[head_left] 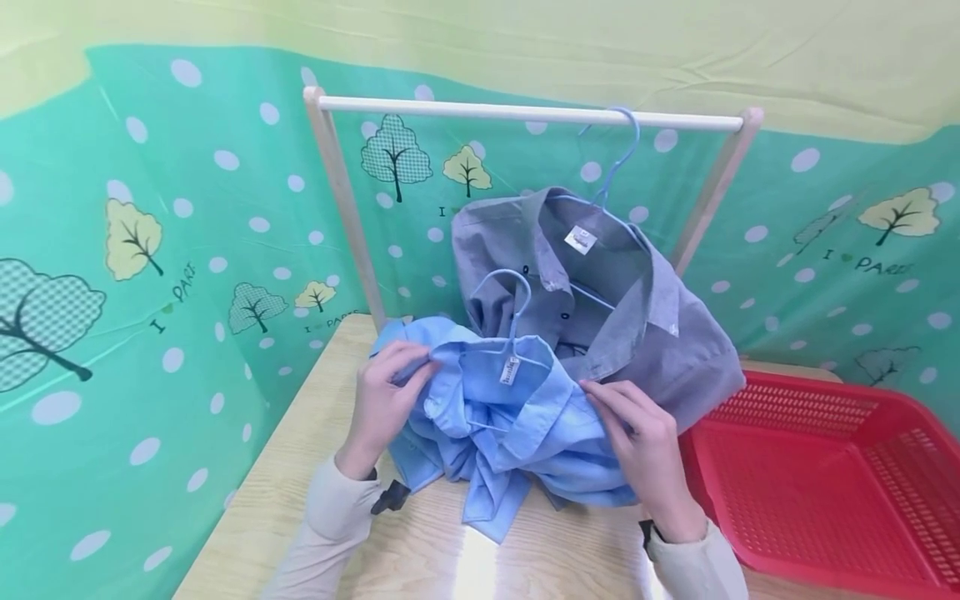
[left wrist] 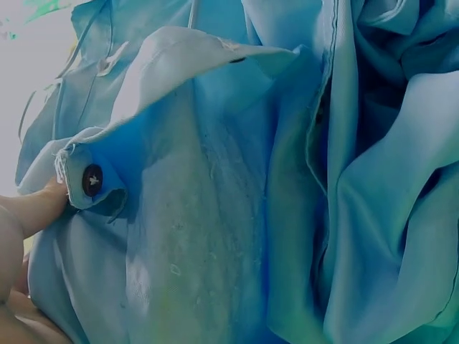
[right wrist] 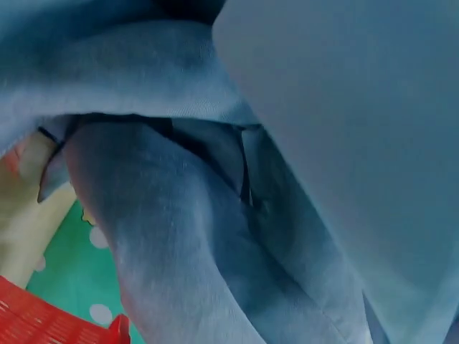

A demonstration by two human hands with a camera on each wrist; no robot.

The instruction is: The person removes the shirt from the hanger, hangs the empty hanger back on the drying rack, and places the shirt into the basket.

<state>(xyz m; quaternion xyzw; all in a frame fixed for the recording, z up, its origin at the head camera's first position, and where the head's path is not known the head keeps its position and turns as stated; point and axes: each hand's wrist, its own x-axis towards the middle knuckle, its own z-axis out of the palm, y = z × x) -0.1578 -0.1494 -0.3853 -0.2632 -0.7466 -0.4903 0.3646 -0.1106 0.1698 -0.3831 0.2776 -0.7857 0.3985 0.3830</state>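
Note:
A light blue shirt (head_left: 577,454) is held up by its two shoulders in front of me, its lower part bunched over the table. My left hand (head_left: 380,404) pinches the cloth at one shoulder, thumb against fingers. At the opposite shoulder, my right hand (head_left: 645,433) grips the fabric between thumb and fingertips. A blue wire hanger (head_left: 527,300) sits inside the collar, its hook sticking up free. In the left wrist view, a dark button (left wrist: 92,180) shows near my left fingers. Shirt folds fill the right wrist view, where my right hand is hidden.
Behind, a grey-blue shirt (head_left: 693,350) hangs from a second blue hanger (head_left: 626,158) on the rack's white rail (head_left: 450,108). A red plastic basket (head_left: 806,387) stands at the right. The wooden table (head_left: 300,442) meets a patterned green curtain (head_left: 187,333) at the left.

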